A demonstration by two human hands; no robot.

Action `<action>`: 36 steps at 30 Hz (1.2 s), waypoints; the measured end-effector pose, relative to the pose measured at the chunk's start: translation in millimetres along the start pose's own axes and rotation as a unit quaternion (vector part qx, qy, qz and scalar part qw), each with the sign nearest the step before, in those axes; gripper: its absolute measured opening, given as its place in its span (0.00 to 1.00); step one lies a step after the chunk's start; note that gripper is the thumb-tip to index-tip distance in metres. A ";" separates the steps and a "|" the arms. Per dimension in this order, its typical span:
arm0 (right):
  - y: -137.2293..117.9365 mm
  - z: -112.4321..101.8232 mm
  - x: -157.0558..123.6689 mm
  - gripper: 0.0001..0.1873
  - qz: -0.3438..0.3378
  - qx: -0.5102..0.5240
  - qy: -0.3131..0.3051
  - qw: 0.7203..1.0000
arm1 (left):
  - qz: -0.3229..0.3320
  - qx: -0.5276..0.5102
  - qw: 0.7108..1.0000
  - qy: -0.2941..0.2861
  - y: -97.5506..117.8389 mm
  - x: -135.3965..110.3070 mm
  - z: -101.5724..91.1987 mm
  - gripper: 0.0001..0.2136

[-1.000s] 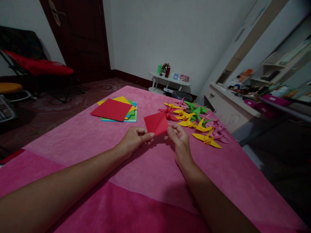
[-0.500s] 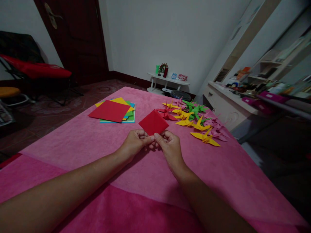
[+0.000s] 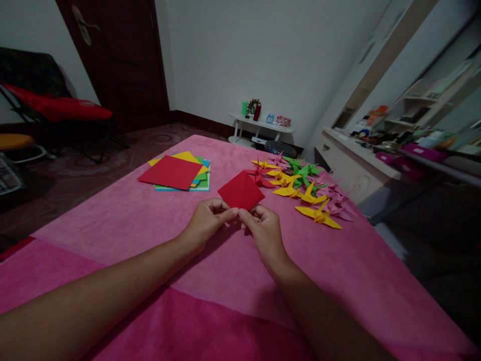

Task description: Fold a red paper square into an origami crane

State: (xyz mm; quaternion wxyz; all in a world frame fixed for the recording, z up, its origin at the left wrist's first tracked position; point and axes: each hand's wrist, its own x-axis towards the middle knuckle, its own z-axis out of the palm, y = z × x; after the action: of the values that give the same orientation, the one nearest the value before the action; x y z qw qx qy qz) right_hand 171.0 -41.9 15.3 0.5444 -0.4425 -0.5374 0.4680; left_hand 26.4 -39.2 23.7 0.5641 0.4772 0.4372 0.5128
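A folded red origami paper, diamond-shaped with a faint crease down its middle, is held up over the pink cloth by both hands. My left hand pinches it near its lower corner, thumb on the near face. From the other side my right hand grips the same corner, its thumb tip close to the left one. The fingers behind the paper are partly hidden. Just beyond the right hand lie folded paper cranes: several yellow ones, a red one, green ones and pink ones.
At the left on the pink-covered table lies a stack of coloured paper with a red sheet on top. Behind stands a small white shelf. A cluttered dresser is at the right, a red chair at the left.
The red paper has shifted slightly right and its faces look tilted differently, with the centre crease lower. Both hands keep their pinch near the lower corner.
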 end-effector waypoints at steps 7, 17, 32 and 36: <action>2.6 -3.7 2.3 0.15 0.015 -0.018 0.007 1.000 | 0.006 0.010 1.000 0.006 0.7 1.3 -2.8 0.13; 2.9 -2.8 2.4 0.13 0.044 -0.008 -0.053 0.998 | 0.013 -0.012 1.000 -0.017 0.1 2.8 -4.9 0.14; -1.8 -3.5 -0.5 0.14 0.052 -0.011 -0.040 0.998 | 0.041 0.054 0.995 -0.071 3.6 4.5 -10.8 0.24; -0.8 -2.9 -2.2 0.12 0.070 0.023 -0.055 0.996 | 0.032 0.066 0.991 -0.113 4.4 1.6 -3.8 0.19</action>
State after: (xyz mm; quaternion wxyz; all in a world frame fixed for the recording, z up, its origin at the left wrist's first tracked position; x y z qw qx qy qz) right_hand 173.9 -44.0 15.6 0.4899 -0.4402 -0.5233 0.5406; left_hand 22.1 -37.2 27.4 0.5601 0.5820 0.3880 0.4438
